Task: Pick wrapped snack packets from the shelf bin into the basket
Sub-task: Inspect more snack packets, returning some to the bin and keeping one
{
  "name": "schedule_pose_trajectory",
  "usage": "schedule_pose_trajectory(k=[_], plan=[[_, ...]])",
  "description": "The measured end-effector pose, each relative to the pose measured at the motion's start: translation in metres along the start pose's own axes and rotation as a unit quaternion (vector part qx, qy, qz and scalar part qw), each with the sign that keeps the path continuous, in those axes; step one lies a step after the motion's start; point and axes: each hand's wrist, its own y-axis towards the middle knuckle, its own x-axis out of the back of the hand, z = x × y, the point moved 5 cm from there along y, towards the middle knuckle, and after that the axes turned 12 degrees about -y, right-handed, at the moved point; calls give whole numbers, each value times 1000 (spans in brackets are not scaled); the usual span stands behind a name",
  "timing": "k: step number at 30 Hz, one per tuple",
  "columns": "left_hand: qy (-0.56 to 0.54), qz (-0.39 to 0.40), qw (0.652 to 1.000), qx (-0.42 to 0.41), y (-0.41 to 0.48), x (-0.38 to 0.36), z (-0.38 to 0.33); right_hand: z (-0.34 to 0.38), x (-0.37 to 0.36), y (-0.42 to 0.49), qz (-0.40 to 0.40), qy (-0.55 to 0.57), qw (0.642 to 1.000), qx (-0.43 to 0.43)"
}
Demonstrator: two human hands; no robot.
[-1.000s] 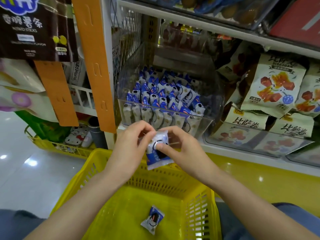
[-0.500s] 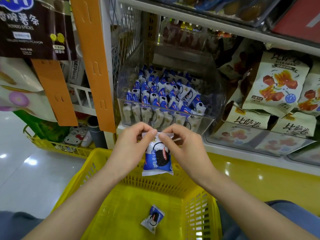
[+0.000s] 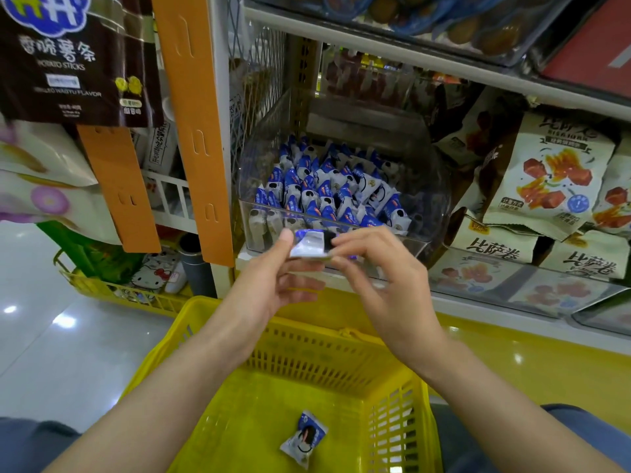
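A clear plastic shelf bin (image 3: 433, 186) holds several blue-and-white wrapped snack packets (image 3: 327, 192). Just in front of the bin's lower edge, one packet (image 3: 309, 245) lies nearly flat between my hands. My left hand (image 3: 269, 288) pinches its left end with the thumb on top. My right hand (image 3: 382, 278) holds its right end with curled fingers. Below them stands the yellow basket (image 3: 218, 336), with one packet (image 3: 304, 438) lying on its floor.
Beige snack bags (image 3: 553, 179) fill the shelf to the right of the bin. An orange hanging strip (image 3: 194, 124) and dark snack bags (image 3: 75, 59) hang at the left. A second yellow basket (image 3: 112, 288) sits on the shiny floor at the left.
The packet hung upright between my fingertips; now both hands have lifted it and turned it nearly flat, closer to the bin's front edge.
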Motion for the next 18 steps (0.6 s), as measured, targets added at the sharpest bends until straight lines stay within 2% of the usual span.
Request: schedule_pose_trajectory(k=[3, 5, 7, 9, 11, 13, 15, 18], plan=[[-82, 25, 996, -39, -3, -2, -10, 11, -8, -5, 51, -70, 992, 97], [-52, 1, 997, -62, -3, 1, -13, 12, -11, -6, 68, -84, 990, 92], [-21, -12, 997, -69, -2, 2, -13, 10, -9, -5, 47, -41, 998, 8], [-6, -11, 998, -69, -2, 2, -12, 2, -8, -5, 32, 67, 990, -118], [15, -2, 997, -76, -3, -1, -12, -7, -15, -5, 80, 185, 950, -239], [49, -4, 994, -93, -3, -2, -11, -16, -24, -9, 142, 287, 890, -324], [90, -18, 988, -127, -3, -2, -11, -18, -27, -10, 167, 342, 851, -362], [237, -46, 945, -220, -7, -2, -14, -20, -23, -9, 138, 319, 864, -365]])
